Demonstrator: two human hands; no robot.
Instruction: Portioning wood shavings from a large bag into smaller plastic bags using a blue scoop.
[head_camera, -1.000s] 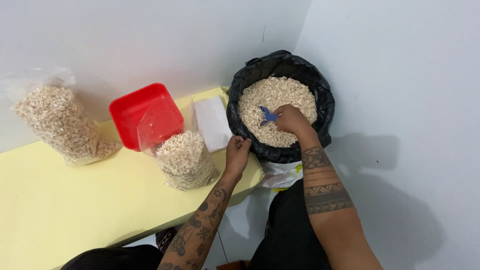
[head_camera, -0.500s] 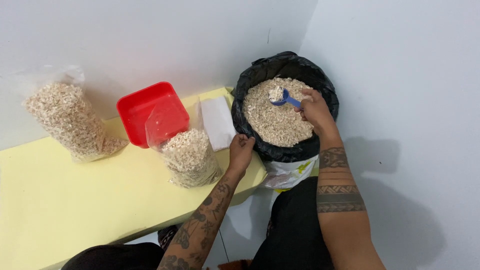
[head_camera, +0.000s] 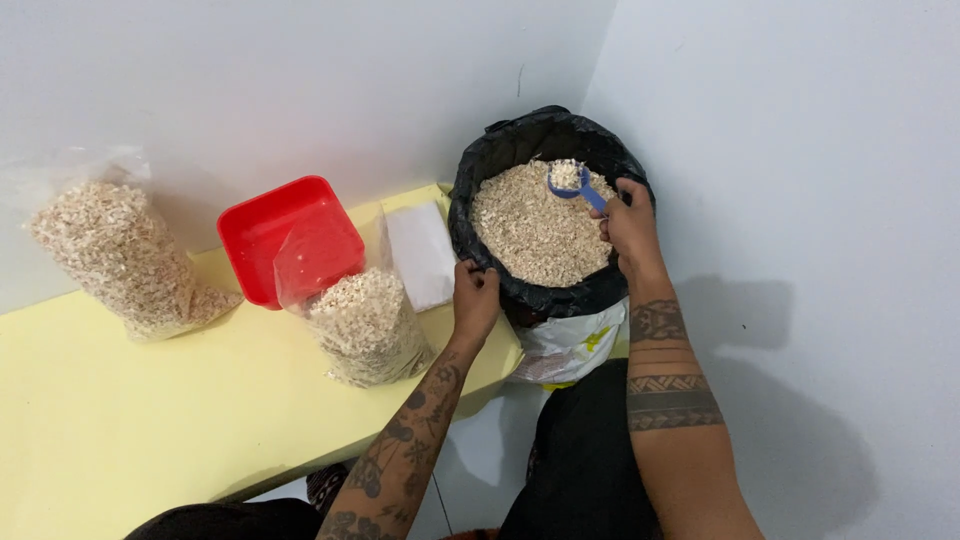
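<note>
1. We see the right hand raised over the far right side of the black-lined bin, forearm running up from the lower right, fingers curled tight around the handle of a blue scoop.
2. The scoop sits just above the pale flakes that fill the bin, heaped with the same flakes.
3. The left hand reaches across the yellow table, its fingers pinched on the bin's near rim, gripping the black liner.
4. Left of that hand a clear bag of flakes stands open-topped, just beside a red tub and a white packet.
5. A second filled bag stands well apart at far left.
6. We cannot make out the bin's base; the table edge and a printed sack hide it.
</note>
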